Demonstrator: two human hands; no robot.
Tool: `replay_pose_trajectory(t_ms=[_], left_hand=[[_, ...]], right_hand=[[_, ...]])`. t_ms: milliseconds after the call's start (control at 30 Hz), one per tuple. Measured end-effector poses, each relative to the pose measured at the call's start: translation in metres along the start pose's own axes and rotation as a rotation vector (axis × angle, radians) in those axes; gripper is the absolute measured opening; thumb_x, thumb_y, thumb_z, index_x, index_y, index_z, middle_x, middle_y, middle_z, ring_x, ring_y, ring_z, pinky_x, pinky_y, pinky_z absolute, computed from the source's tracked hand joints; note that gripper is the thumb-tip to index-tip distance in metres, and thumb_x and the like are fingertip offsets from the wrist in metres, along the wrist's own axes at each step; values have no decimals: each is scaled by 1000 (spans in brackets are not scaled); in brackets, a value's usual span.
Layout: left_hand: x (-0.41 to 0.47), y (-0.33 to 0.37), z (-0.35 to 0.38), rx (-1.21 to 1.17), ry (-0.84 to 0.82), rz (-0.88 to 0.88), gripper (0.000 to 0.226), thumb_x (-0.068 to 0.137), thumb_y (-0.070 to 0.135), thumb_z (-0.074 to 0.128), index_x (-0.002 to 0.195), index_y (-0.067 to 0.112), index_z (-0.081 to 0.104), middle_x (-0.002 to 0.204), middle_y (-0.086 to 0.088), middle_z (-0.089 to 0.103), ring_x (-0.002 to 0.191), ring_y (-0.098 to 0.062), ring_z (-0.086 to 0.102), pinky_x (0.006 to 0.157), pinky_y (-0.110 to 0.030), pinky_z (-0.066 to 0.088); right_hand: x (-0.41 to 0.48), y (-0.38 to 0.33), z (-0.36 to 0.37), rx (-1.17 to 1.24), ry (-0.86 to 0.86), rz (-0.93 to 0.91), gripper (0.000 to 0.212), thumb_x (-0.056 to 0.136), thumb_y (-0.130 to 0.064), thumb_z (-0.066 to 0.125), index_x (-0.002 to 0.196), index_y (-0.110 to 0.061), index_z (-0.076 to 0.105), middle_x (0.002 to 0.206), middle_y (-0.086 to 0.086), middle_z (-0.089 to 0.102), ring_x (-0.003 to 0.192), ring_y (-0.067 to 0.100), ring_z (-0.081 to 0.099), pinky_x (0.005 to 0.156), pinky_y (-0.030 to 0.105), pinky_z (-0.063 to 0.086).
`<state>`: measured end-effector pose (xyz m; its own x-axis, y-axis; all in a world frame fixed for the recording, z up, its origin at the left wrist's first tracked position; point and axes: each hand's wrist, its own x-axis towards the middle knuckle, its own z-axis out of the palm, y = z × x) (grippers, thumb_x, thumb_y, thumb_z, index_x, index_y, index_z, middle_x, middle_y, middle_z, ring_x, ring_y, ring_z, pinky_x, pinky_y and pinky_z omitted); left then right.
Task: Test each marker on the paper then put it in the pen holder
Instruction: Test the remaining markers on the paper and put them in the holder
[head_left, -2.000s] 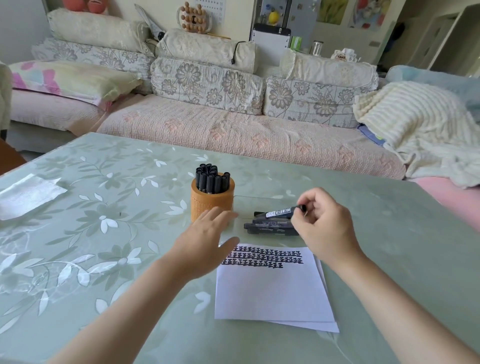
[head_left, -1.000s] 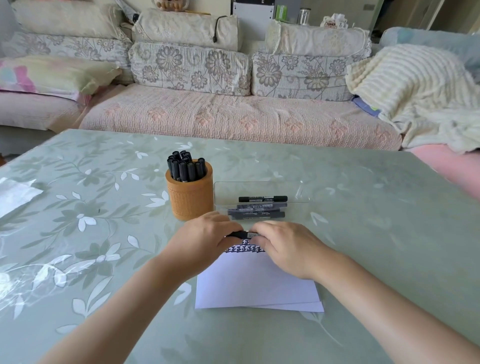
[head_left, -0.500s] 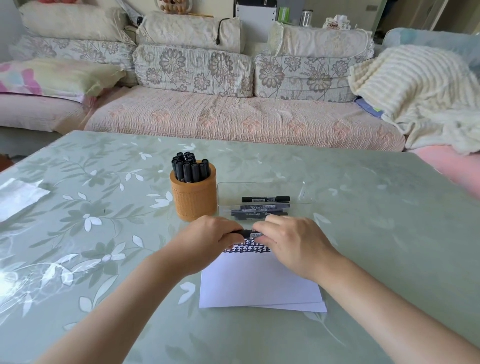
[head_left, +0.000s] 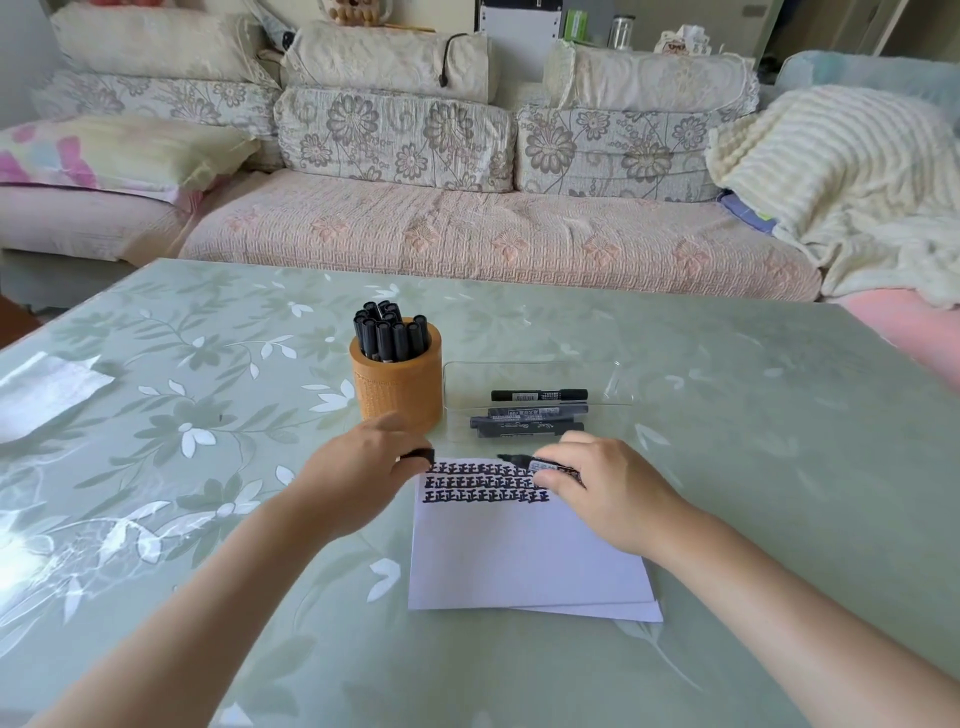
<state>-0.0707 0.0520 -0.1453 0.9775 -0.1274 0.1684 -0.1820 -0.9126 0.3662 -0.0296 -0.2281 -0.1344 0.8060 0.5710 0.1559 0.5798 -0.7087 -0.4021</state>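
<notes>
Just beyond paper (head_left: 519, 556): pen holder (head_left: 396, 387), clear tray (head_left: 467, 389)

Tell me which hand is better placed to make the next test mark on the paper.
Right. The right hand grips the uncapped marker, its tip near the paper; the left hand holds only the cap.

Bare left forearm (head_left: 208, 597), bare right forearm (head_left: 779, 613), left hand (head_left: 363, 467) and right hand (head_left: 608, 488) uncovered
</notes>
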Motion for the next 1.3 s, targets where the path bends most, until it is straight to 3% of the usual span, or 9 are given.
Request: replay_pose_trajectory(t_ms=[233,333,467,667,800,900,1033,1133,1300], left_hand=[[-5,-13,8,128,103,-145,15,94,35,55,108,29,59,110,15,56,107,-13,49,65,-28,34],[-6,-19,14,139,98,-143,16,94,38,54,107,31,61,111,13,53,106,-14,44,67,-28,34],[-3,-20,17,167,109,-130,24,94,41,53,113,30,62,113,10,55,102,-17,46,70,-29,34],[-6,6,13,67,255,49,24,88,37,60,109,26,65,102,9,56,98,-14,51,76,-31,48],[-16,41,22,-57,144,265,18,88,36,60,105,31,66,97,13,56,91,-7,52,71,-23,45],[-19,55,38,-62,71,334,20,89,40,59,107,33,65,101,14,56,95,-8,52,73,-29,48],[-23,63,52,-16,6,412,33,89,50,53,116,32,63,102,10,53,95,-12,50,74,-26,43],[-27,62,54,66,-7,447,31,90,51,50,114,35,63,101,9,52,89,-12,48,69,-22,35],[-27,56,49,24,-33,399,32,87,53,50,112,39,64,103,13,52,92,-9,46,71,-28,44]], right_hand=[[2,0,4,151,36,60,45,103,-19,43,148,-23,42,94,-22,44,88,-2,46,80,3,32],[-3,-6,0,267,55,26,43,100,-12,46,131,-42,44,96,-23,50,87,-6,51,76,6,36],[-4,-3,1,360,109,-17,34,98,-6,47,100,-38,55,95,-17,50,70,9,54,66,26,48],[-9,1,-6,592,125,18,64,89,20,32,120,-27,64,94,1,55,76,17,54,72,24,49],[-15,8,-4,500,152,34,31,88,-9,70,105,-34,63,95,-4,64,77,22,59,73,33,50],[-18,8,0,674,206,129,7,93,-15,66,90,-20,63,70,-3,63,59,21,57,58,32,46],[-19,13,7,879,217,281,13,95,-7,59,102,-17,63,75,4,65,57,27,61,51,31,46],[-18,15,11,884,222,347,10,89,-2,66,95,-9,63,72,8,67,55,23,62,51,29,46],[-13,16,21,851,209,405,12,84,-4,66,76,-6,57,68,19,65,52,23,58,47,27,44]])
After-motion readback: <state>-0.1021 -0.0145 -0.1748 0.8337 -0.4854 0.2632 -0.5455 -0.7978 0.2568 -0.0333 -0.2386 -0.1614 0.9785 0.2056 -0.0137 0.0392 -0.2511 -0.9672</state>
